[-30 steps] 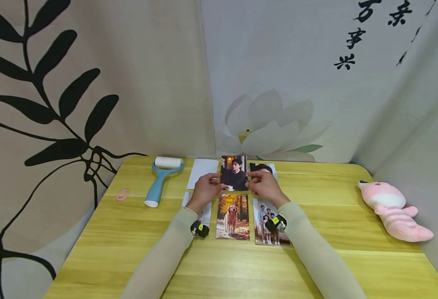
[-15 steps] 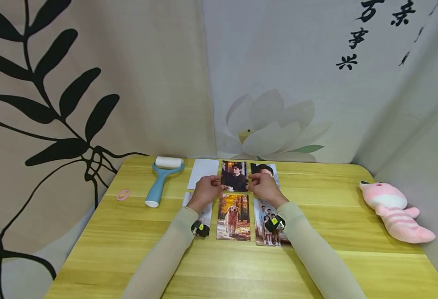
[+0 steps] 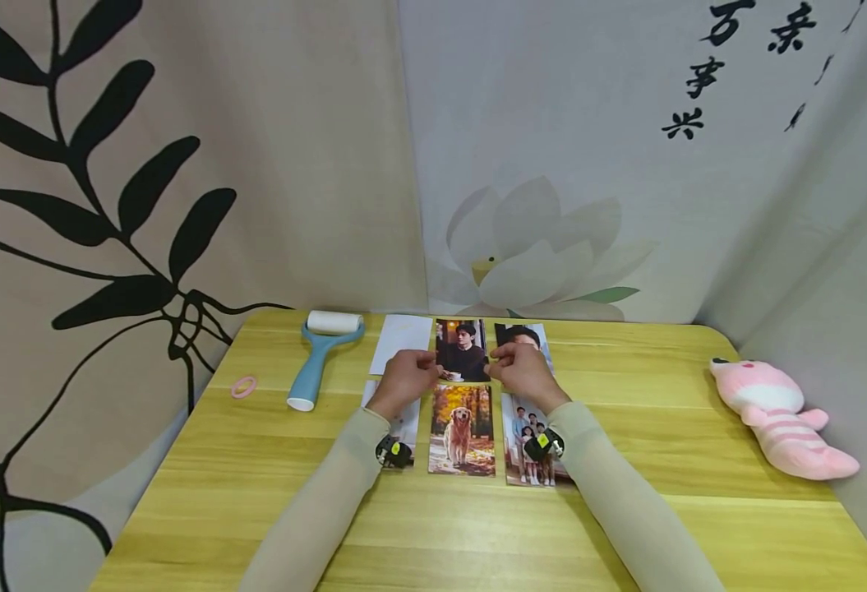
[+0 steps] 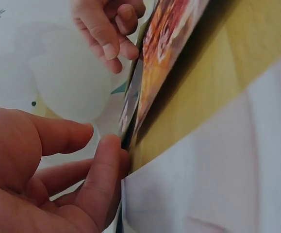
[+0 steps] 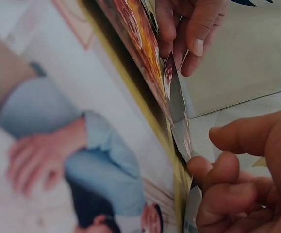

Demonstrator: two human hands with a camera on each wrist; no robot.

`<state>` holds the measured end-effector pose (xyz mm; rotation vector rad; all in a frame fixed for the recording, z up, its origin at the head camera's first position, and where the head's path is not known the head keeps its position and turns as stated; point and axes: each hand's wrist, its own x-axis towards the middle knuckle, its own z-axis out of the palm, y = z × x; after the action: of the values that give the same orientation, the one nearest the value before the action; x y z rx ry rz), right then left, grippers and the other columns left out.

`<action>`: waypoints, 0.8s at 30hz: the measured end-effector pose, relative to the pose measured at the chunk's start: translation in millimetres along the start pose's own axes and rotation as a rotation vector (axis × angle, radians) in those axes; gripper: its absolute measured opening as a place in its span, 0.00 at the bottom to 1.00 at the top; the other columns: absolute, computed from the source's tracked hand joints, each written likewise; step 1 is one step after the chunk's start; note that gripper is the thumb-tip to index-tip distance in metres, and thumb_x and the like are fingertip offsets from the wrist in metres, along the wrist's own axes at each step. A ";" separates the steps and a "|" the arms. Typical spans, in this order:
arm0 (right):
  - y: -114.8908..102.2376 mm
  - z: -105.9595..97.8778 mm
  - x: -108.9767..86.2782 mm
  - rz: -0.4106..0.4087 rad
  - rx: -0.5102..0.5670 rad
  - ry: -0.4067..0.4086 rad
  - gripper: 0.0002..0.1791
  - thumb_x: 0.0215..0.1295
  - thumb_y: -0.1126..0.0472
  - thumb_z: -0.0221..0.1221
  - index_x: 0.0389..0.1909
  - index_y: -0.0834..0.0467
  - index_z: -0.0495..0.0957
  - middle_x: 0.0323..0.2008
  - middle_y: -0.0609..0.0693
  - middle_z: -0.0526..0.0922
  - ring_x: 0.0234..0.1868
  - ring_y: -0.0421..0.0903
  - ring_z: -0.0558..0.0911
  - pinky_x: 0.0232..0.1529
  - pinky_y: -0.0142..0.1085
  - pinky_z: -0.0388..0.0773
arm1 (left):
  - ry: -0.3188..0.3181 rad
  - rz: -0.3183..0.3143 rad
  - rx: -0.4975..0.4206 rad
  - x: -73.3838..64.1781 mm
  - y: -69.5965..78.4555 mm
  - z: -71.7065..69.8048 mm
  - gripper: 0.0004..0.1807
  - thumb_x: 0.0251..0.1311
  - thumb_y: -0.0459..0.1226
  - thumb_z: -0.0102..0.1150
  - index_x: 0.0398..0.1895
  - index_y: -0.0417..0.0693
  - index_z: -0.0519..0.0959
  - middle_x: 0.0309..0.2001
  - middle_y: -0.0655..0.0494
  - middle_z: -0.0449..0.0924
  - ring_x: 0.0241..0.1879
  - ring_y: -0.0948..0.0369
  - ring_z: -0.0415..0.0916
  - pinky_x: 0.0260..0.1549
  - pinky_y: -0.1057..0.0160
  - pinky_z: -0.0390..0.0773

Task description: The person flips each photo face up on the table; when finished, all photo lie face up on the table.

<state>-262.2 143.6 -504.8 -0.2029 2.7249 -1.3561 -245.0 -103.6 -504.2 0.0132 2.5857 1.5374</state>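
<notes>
A photo of a seated person in dark clothes point(image 3: 463, 353) lies in the middle of the back row. My left hand point(image 3: 403, 383) is at its left edge, and my right hand point(image 3: 528, 375) at its right edge. In the left wrist view, the left fingertips point(image 4: 110, 145) touch the photo's edge while the thumb stands apart from it. The right fingertips point(image 5: 198, 167) likewise touch an edge in the right wrist view, thumb apart. Directly below lies a photo of a golden dog point(image 3: 461, 430). My right hand partly covers a portrait photo point(image 3: 522, 333).
A mostly white card point(image 3: 402, 341) lies back left, with a partly hidden photo point(image 3: 408, 423) below it. A family photo point(image 3: 523, 440) lies front right. A blue-handled lint roller point(image 3: 311, 374) and pink ring point(image 3: 244, 387) sit left; a pink plush toy point(image 3: 781, 415) sits right.
The middle back photo has come down slightly towards the dog photo, its top edge now lower and level with its neighbours. Both hands have shifted slightly with it; the thumbs stay beside its edges.
</notes>
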 end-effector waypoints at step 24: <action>-33.1 16.8 16.8 -0.084 0.063 -0.003 0.12 0.72 0.52 0.67 0.49 0.53 0.85 0.40 0.51 0.88 0.33 0.51 0.86 0.34 0.41 0.83 | 0.083 0.001 0.072 -9.3 -11.7 -35.9 0.22 0.68 0.41 0.70 0.62 0.44 0.82 0.59 0.45 0.84 0.61 0.46 0.80 0.59 0.44 0.81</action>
<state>-273.8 108.0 -488.9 -0.3180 2.6948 -1.4589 -239.3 -141.3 -496.5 -0.0427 2.7043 1.4756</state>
